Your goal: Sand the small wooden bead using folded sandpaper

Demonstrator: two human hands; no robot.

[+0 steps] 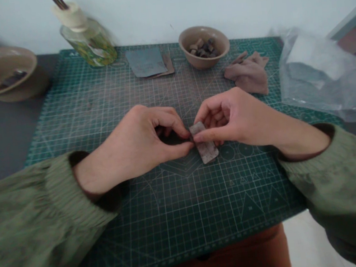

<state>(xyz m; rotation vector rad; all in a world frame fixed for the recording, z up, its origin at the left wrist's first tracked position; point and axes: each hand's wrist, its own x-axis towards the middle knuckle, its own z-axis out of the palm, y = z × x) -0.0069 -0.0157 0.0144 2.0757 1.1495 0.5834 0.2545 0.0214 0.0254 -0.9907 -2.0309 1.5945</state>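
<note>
Over the middle of the green cutting mat (186, 216), my right hand (233, 117) pinches a small, worn, grey-brown folded piece of sandpaper (207, 149) between thumb and fingers. My left hand (153, 136) meets it from the left, thumb and index fingertips pressed together against the sandpaper's edge. Whatever sits between those left fingertips is tiny and hidden. Beyond the hands lie flat sheets of sandpaper (146, 62), one grey on top of a brown one.
A small bowl (202, 63) of little dark and tan blocks stands at the back, beside a crumpled brownish cloth (248, 74). At right lies a clear plastic bag (323, 73). A reed diffuser bottle (89, 41) and a larger bowl (22, 89) are at left.
</note>
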